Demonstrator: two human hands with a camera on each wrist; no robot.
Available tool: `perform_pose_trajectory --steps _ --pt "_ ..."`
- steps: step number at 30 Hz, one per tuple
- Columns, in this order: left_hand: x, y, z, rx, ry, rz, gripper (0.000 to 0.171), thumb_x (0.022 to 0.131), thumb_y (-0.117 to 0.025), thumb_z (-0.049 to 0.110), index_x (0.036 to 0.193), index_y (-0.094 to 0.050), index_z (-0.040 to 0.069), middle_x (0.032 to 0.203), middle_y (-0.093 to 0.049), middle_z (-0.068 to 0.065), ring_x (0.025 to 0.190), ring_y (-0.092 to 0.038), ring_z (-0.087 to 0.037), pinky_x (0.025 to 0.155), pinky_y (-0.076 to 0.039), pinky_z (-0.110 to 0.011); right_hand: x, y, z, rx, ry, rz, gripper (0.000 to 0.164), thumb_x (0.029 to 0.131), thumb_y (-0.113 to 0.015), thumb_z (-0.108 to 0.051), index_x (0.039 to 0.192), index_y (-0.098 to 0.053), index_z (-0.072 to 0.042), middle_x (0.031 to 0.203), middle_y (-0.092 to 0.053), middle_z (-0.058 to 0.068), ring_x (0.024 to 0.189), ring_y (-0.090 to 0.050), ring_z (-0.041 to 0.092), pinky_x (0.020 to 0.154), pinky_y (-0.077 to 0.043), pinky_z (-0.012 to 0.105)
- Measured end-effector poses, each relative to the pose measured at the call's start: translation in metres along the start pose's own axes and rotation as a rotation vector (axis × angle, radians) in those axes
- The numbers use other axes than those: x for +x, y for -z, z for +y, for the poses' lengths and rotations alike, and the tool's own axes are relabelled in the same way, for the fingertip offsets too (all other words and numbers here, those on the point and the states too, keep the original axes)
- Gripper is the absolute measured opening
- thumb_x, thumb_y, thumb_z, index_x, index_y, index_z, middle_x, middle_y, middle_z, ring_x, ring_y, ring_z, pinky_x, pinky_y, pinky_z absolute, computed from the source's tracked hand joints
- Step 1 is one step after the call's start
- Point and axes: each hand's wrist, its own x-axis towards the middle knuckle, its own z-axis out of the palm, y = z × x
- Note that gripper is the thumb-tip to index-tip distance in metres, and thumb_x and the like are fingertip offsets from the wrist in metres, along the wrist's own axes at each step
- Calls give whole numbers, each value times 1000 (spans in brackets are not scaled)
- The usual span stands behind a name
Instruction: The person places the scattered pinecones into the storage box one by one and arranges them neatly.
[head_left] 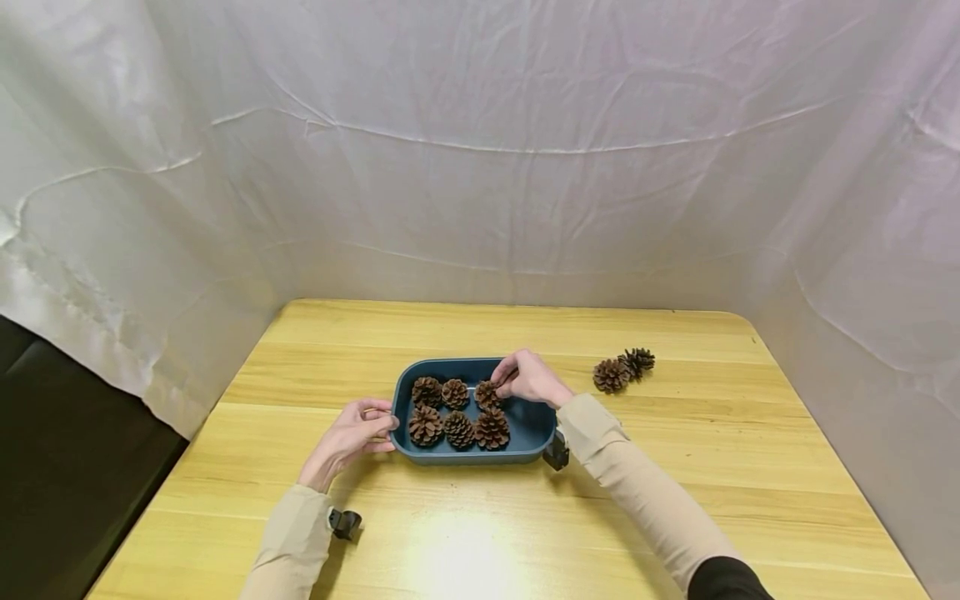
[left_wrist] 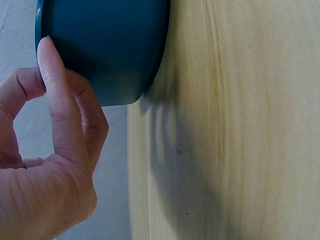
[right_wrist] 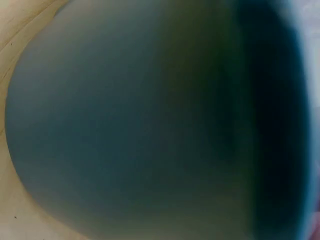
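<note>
A dark blue rectangular tub (head_left: 532,425) stands on the table with several brown pine cones in two rows inside it. My left hand (head_left: 358,429) grips the tub's left end at the rim; the left wrist view shows the fingers of that hand (left_wrist: 62,125) against the tub wall (left_wrist: 110,55). Reaching over the right side, my right hand (head_left: 531,379) pinches a pine cone (head_left: 487,395) in the back row, low inside the tub. Below that cone lies another pine cone (head_left: 492,428). In the right wrist view the tub's outer wall (right_wrist: 110,125) fills most of the frame, blurred, and hides the fingers.
Two more pine cones, one lighter (head_left: 611,376) and one darker (head_left: 637,362), lie touching on the table to the right of the tub. The light wooden table (head_left: 712,417) is backed by a pale hanging curtain (head_left: 510,183). Each wrist carries a small black camera.
</note>
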Motion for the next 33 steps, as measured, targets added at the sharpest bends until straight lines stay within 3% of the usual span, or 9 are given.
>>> perform_pose_trajectory --steps 24,33 --pt "0 -1 1 -3 7 -2 43 98 -52 2 134 -34 -16 91 -64 0 74 -64 -6 68 -63 -20 -2 1 -1 29 35 -20 19 84 -75 4 103 -73 2 99 -75 18 79 -71 17 74 -64 31" --pt "2 0 0 6 16 5 43 99 -51 2 134 -34 -16 92 -63 0 74 -63 -6 68 -63 -20 -3 3 -1 39 30 -5 22 83 -75 6 105 -73 3 103 -74 19 87 -71 26 77 -63 31"
